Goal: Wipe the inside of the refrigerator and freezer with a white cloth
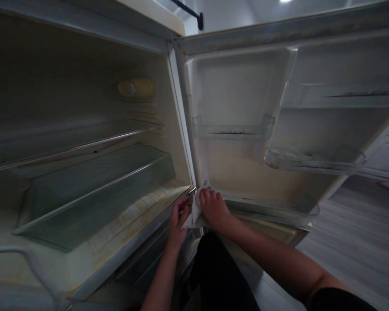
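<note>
Had both hands low at the hinge side of an open fridge, between the cabinet (pixel 180 108) and the door (pixel 236 82). My right hand (pixel 215 208) was clamped on a white cloth (pixel 196 218), fingers curled over its upper part, bunched against the inner edge of the door near the lower corner. The cloth's lower end hung loose toward the left hand. My left hand (pixel 180 218) was just beside it, fingers half bent, tips at the cloth's left edge; couldn't tell whether they were pinching it or only touching. A small metal piece (pixel 192 190) showed just above those fingertips, on the cabinet's edge.

Cabinet side: a glass shelf (pixel 74 149) ran across the middle, and a clear panel (pixel 100 194) with a pale front rim sat tilted below it. Yellowish stains marked the cabinet floor (pixel 129 218). A yellowed lamp cover (pixel 136 87) was on the side wall, upper right. A curved pale bar (pixel 11 249) stood at lower left, too dim to identify.

Door side: a short clear bin (pixel 231 132) was mid-height near the hinge, two longer bins were farther out, one (pixel 346 96) above the other (pixel 314 160), and a wide bin (pixel 272 207) ran along the bottom, near the right hand. A knee in dark cloth (pixel 220 272) was right below the hands, grey wood-look flooring (pixel 353 220) off to the right.
</note>
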A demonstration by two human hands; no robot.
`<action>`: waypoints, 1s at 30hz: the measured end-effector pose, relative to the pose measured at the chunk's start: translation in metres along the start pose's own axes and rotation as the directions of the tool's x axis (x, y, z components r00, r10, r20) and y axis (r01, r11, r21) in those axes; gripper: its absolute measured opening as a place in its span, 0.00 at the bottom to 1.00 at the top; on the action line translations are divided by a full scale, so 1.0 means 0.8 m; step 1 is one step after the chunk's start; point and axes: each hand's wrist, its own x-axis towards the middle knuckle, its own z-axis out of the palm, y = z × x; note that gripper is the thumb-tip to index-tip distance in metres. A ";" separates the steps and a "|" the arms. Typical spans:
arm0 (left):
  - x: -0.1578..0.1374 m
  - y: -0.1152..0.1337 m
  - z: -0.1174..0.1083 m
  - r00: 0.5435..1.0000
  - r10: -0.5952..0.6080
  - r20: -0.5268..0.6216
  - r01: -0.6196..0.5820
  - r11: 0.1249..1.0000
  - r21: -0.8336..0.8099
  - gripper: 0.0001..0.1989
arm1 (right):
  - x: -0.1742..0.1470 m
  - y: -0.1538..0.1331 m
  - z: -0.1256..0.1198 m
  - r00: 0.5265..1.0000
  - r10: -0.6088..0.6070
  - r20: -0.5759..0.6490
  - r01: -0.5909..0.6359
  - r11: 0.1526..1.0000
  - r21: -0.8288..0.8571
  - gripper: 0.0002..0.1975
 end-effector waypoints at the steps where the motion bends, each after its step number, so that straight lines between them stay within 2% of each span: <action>1: -0.001 -0.002 0.002 1.000 0.006 -0.012 -0.006 1.000 0.007 0.22 | -0.004 0.007 -0.002 0.998 -0.046 0.030 0.046 0.999 0.007 0.32; 4: -0.003 -0.001 0.014 0.999 0.038 -0.039 -0.036 0.997 0.062 0.20 | -0.011 0.022 -0.013 0.983 -0.147 0.110 0.135 0.984 0.112 0.59; 5: -0.004 0.000 0.018 0.998 0.050 -0.041 -0.047 0.996 0.080 0.20 | -0.010 0.022 -0.015 0.986 -0.126 0.106 0.110 0.983 0.149 0.61; 6: -0.005 0.002 0.021 0.997 0.060 -0.044 -0.056 0.994 0.092 0.21 | -0.007 0.020 -0.016 0.993 -0.070 0.092 0.054 0.984 0.170 0.57; 9: -0.008 0.008 0.026 0.994 0.073 -0.077 -0.064 0.992 0.113 0.22 | 0.011 0.004 -0.012 0.988 0.138 0.062 -0.147 0.973 0.179 0.19; 10: -0.010 0.009 0.027 0.993 0.077 -0.094 -0.066 0.991 0.121 0.22 | 0.019 -0.003 -0.009 0.982 0.176 0.066 -0.185 0.966 0.181 0.12; 14: -0.014 0.012 0.026 0.976 0.150 -0.158 -0.121 0.977 0.178 0.22 | 0.042 -0.018 0.000 0.965 0.254 0.063 -0.262 0.946 0.191 0.13; 17: -0.016 0.015 0.028 0.958 0.252 -0.139 -0.210 0.942 0.261 0.21 | 0.037 -0.010 -0.002 0.975 0.214 0.066 -0.223 0.957 0.187 0.13; 20: -0.017 0.020 0.035 0.920 0.390 -0.040 -0.356 0.872 0.335 0.18 | 0.015 0.014 -0.007 0.984 0.140 0.106 -0.157 0.971 0.180 0.14; 24: -0.013 0.027 0.052 0.827 0.538 0.164 -0.553 0.722 0.416 0.19 | -0.024 0.060 -0.007 0.978 0.117 0.175 -0.138 0.984 0.114 0.13; 27: -0.006 0.028 0.071 0.746 0.552 0.373 -0.664 0.574 0.479 0.22 | -0.055 0.099 0.000 0.979 0.133 0.153 -0.136 0.991 0.013 0.14; 30: 0.005 0.026 0.092 0.691 0.485 0.537 -0.723 0.452 0.523 0.24 | -0.087 0.151 0.010 0.983 0.133 0.124 -0.127 0.990 -0.060 0.18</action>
